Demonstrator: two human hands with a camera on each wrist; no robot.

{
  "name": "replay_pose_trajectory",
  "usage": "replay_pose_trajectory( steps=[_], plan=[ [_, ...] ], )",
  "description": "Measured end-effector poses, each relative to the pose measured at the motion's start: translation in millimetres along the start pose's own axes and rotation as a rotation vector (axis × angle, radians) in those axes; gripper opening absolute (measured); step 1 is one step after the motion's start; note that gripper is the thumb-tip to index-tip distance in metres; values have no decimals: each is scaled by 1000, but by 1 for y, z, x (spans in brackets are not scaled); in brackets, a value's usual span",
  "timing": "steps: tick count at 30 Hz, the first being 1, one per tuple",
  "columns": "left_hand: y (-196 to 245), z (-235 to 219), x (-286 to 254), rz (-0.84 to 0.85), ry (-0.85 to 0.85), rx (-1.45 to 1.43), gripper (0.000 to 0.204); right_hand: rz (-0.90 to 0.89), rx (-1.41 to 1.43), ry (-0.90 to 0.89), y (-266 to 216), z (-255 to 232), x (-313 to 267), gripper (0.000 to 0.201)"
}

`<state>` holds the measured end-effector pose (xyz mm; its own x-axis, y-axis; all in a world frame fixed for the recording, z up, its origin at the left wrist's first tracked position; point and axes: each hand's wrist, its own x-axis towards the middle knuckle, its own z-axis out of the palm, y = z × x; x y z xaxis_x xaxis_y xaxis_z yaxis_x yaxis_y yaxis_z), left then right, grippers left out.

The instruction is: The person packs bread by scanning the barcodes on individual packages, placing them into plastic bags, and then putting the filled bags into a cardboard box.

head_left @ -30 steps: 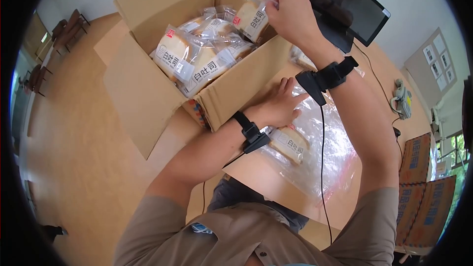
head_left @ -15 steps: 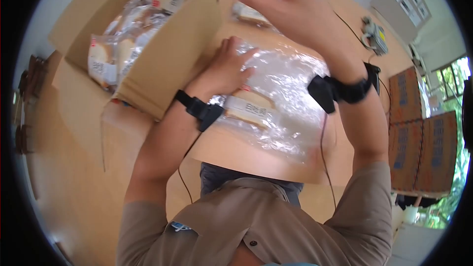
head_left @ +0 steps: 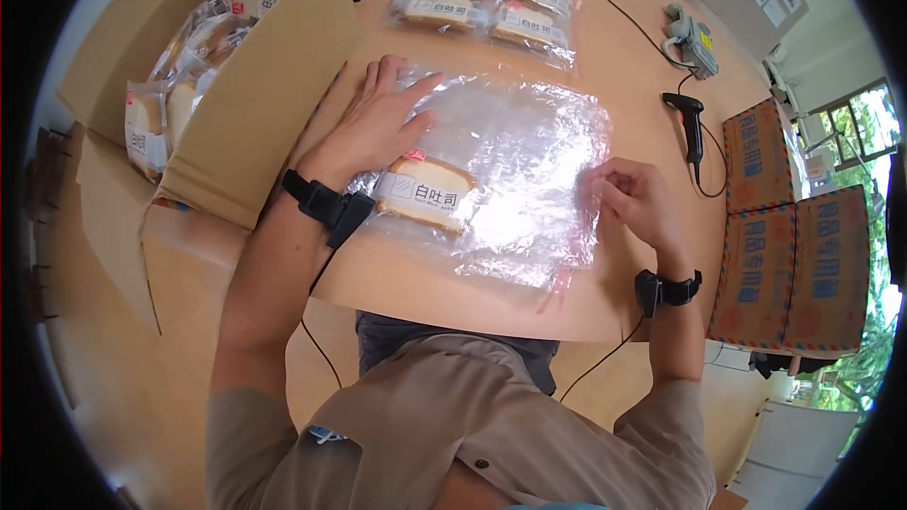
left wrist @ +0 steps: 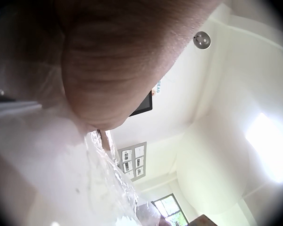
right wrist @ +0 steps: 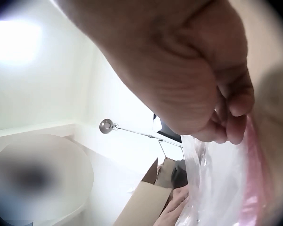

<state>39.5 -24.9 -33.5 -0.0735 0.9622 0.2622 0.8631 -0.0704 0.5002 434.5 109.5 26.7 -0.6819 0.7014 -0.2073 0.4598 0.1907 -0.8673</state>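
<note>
A large clear plastic bag (head_left: 529,151) with a pinkish-red edge strip lies flat on the table in front of me. My left hand (head_left: 383,123), fingers spread, rests on its upper left corner. Just below that hand, in the left part of the bag, is a wrapped slice of white toast (head_left: 425,194) with a printed label. At the bag's right edge my right hand (head_left: 638,198) pinches the film between thumb and fingers. The right wrist view shows the same fingertips (right wrist: 236,132) on the film, next to the pink strip (right wrist: 252,188).
An open cardboard box (head_left: 274,104) of wrapped toast stands at the left. Beyond the bag lies another clear bag with several toast packs (head_left: 444,8). A barcode scanner (head_left: 690,127), a telephone (head_left: 693,42) and stacked cartons (head_left: 784,264) are at the right.
My right hand has left the toast pack in the box, come down to the right and taken hold of the bag's edge. The left hand stays on the bag. The head view has shifted.
</note>
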Motion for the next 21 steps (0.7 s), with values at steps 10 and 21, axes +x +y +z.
replay_pose_trajectory(
  steps=[10,21],
  plan=[
    [-6,4,0,15,21,-33,57,18,207,-269,-66,84,38,53],
    [-3,4,0,1,18,24,55,145,81,-393,-78,98,56,14]
  ],
)
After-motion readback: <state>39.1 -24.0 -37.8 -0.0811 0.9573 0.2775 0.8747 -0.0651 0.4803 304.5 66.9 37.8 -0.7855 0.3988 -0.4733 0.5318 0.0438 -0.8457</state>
